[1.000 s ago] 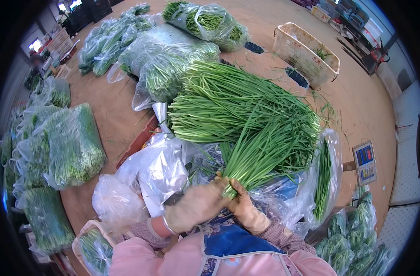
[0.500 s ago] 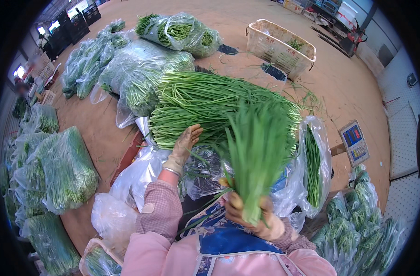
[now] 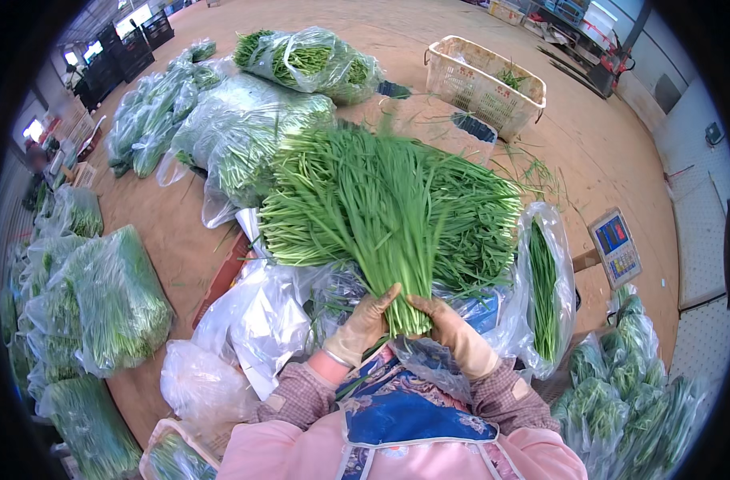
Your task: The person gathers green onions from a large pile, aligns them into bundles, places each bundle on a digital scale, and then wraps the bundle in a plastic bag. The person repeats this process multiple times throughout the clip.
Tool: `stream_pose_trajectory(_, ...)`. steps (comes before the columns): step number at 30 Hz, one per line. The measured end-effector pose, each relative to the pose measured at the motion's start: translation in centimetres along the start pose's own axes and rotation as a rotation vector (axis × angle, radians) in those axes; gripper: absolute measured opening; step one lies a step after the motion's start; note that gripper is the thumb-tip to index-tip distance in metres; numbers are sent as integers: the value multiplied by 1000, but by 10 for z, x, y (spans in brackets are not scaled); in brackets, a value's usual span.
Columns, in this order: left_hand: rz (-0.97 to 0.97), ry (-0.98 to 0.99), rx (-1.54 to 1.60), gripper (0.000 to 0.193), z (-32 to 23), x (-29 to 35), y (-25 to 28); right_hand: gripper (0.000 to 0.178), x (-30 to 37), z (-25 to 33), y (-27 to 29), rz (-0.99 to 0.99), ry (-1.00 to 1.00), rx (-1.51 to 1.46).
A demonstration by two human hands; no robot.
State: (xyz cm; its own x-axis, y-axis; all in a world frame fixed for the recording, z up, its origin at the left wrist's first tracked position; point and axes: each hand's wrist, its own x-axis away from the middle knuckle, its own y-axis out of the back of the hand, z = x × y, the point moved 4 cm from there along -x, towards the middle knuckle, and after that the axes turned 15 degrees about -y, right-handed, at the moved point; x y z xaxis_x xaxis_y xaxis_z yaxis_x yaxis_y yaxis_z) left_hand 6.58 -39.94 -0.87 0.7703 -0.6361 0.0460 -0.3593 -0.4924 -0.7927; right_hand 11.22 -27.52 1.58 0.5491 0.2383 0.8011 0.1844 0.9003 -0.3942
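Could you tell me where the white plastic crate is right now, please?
In the head view the white plastic crate stands on the brown floor at the upper right, beyond the big pile of loose green stalks.

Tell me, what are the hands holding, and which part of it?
Both hands, the left hand and the right hand, clasp a bunch of long green stalks at its cut bottom end, with the leafy tips fanning away above the pile.

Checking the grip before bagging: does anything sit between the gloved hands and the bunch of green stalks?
Nothing visible does. The left hand and right hand both close directly around the base of the bunch of long green stalks.
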Motion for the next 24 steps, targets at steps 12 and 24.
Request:
stream_pose_trajectory(12,-516,-48,254,39,11,20,42,55,-18,3,17,-249,270,31)
stream_pose_trajectory(24,-337,-121,49,40,-18,19,8,39,-10,10,10,-42,358,-311)
